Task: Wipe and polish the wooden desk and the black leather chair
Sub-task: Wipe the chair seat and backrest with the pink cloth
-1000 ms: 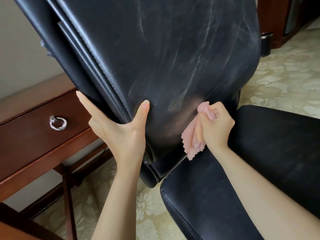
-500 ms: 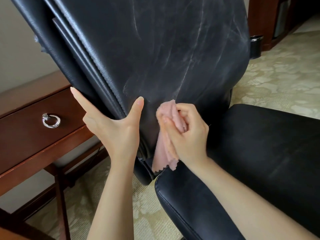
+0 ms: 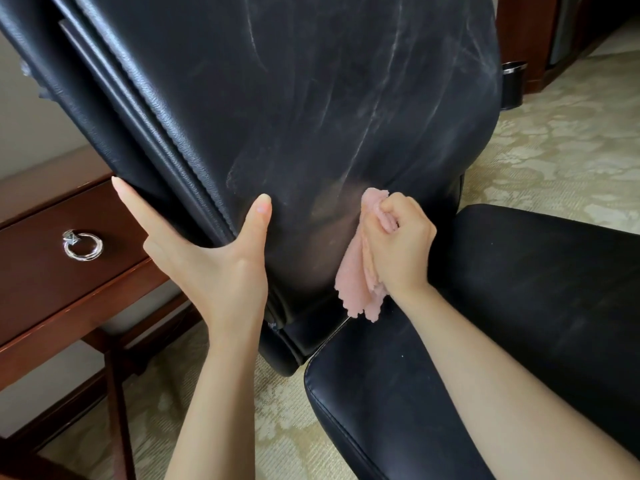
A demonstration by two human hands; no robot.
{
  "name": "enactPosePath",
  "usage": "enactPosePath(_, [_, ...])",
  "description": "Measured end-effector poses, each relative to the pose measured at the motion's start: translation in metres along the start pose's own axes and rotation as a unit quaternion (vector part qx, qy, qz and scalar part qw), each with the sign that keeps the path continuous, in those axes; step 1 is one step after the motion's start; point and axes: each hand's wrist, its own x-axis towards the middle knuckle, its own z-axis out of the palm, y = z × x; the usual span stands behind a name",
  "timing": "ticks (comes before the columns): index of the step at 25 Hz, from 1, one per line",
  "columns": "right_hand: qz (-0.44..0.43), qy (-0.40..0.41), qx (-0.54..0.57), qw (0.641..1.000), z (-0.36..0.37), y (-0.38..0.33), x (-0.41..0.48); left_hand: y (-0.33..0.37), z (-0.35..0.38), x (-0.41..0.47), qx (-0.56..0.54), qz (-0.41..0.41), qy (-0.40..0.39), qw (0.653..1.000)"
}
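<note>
Clutching scalloped cloth (image 3: 356,282) against scuffed chair (image 3: 311,98)

The lone head-worn camera looks forward and down, close upon the chair backrest (image 3: 311,116).

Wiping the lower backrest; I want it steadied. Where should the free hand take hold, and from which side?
I'd take the backrest by its lower left edge, coming from the desk side. That thick stitched rim is exposed, so the left hand can straddle it, thumb in front, fingers behind, clear of the right hand and pink cloth at the centre.
</note>
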Motion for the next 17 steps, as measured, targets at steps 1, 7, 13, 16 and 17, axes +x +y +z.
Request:
enactPosePath(1, [0.012,-0.002,-0.012,1.000,-0.003,0.005,0.003,0.000,0.000,0.000,0.000,-0.001,-0.001,1.000])
enactPosePath(7, [0.207,0.023,-0.102,0.973,-0.021,0.013,0.011,0.005,-0.004,0.002,-0.003,-0.028,-0.006,1.000])
enactPosePath(13, [0.201,0.006,0.007,0.979,-0.031,-0.040,0.010,0.012,-0.007,-0.002,-0.002,-0.043,-0.008,0.999])
enactPosePath(16, [0.014,-0.111,0.079,0.991,-0.016,-0.083,-0.016,0.010,-0.005,0.002,-0.004,-0.038,0.001,0.999])
enactPosePath(17, [-0.041,-0.135,0.101,0.985,-0.011,-0.090,-0.025,0.010,-0.004,0.003,0.000,-0.031,0.005,1.000])
